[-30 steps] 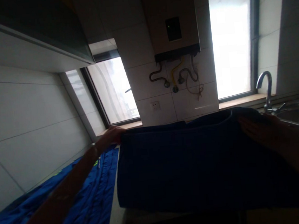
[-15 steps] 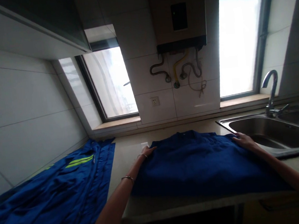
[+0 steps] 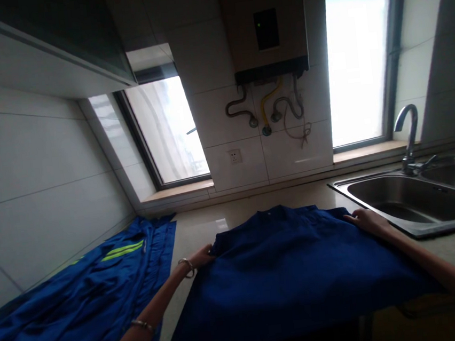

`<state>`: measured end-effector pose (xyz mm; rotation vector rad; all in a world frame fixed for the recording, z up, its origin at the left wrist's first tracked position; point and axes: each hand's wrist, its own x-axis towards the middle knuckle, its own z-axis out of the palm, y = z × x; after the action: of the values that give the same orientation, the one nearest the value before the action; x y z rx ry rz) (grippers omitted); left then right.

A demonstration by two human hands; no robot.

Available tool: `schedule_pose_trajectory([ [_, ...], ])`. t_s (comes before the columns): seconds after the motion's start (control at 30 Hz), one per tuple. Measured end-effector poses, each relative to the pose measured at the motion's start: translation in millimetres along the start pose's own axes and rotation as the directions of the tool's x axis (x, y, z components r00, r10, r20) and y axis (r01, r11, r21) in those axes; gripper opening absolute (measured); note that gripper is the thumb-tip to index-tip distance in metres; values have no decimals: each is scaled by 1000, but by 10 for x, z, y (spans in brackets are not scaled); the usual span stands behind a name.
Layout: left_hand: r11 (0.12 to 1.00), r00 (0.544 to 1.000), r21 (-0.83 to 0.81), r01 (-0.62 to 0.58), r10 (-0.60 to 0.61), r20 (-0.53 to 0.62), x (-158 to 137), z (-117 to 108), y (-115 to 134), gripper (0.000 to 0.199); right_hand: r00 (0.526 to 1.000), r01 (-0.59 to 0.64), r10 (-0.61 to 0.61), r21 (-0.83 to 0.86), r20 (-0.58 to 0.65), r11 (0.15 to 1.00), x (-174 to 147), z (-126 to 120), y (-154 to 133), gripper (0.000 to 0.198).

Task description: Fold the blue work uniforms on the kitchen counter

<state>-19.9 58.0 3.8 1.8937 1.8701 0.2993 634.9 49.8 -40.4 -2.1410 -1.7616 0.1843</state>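
Observation:
A dark blue garment (image 3: 285,272) lies spread over the countertop, its near part hanging past the front edge. The collar end, with a small pale tag, points toward the wall. My left hand (image 3: 202,256) pinches the garment's left upper corner. On the right upper corner, close to the sink, my right hand (image 3: 367,221) has its fingers closed on the cloth. Two bracelets circle my left wrist and forearm. At the left lies a second blue garment (image 3: 91,301) with yellow-green stripes, apart from both hands.
A steel double sink (image 3: 400,205) with a chrome faucet (image 3: 410,139) is set in the counter (image 3: 231,205) at right. On the tiled wall hang a water heater (image 3: 264,27) with hoses and a socket (image 3: 235,156). An overhead cabinet (image 3: 51,59) juts out upper left.
My left hand has moved left and nearer to me, pulling the garment's corner along. The garment is spread wider and covers more of the front edge. My right hand stays near the sink.

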Motion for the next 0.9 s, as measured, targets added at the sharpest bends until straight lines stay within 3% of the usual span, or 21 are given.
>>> schedule_pose_trajectory([
  [0.1,1000,995,-19,5,-3,103,-70,-233,-5,63,995,12,-15,-31,-97,999,-27,-57,-86,49],
  [0.2,991,994,-114,-69,79,78,-51,-281,95,73,984,83,-75,44,-164,996,76,-61,-88,39],
  [0.37,985,984,-50,-166,162,-75,98,-88,223,49,919,178,-116,133,-378,975,304,-146,-61,30],
  [0.5,970,982,-185,-156,132,-135,204,-248,233,30,864,257,-172,122,-472,959,413,-312,-155,29],
  [0.57,924,987,-357,-136,93,-134,246,-444,228,30,870,228,-162,88,-466,970,455,-371,-226,31],
  [0.63,870,985,-473,-138,70,-159,298,-606,225,32,907,146,-111,57,-406,988,489,-386,-304,37],
  [0.7,907,978,-403,-122,40,-204,366,-648,229,32,952,71,-67,3,-300,997,507,-343,-386,42],
  [0.8,989,960,-142,-36,-5,-281,488,-453,243,24,984,53,-72,-122,-162,991,499,-162,-507,41],
  [0.9,999,948,-40,10,-22,-317,591,-121,237,19,992,45,-67,-192,-108,980,465,84,-584,36],
])
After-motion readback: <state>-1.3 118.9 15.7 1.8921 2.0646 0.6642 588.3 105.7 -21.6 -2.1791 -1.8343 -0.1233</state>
